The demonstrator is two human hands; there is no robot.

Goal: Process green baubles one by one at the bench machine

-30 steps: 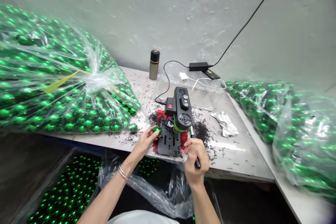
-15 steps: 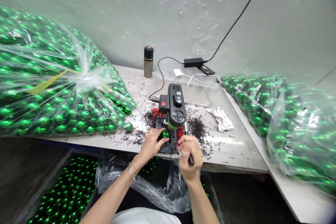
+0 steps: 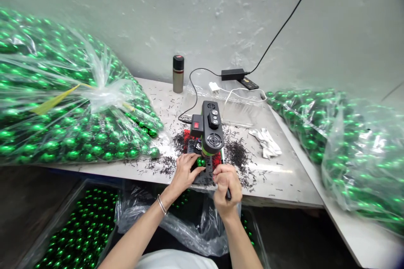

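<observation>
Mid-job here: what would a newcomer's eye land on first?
Probably the huge bag of shiny green balls filling the left side. Next, the black machine at centre: the left hand holds a ball over its base, the right hand grips its lever. Dark scraps lie around it.

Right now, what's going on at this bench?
A person has both hands at a small black machine. The left hand holds a shiny green ball at its front end, while the right hand grips a black handle beside it. Black bits litter the table; a bag of green balls lies at left.
</observation>
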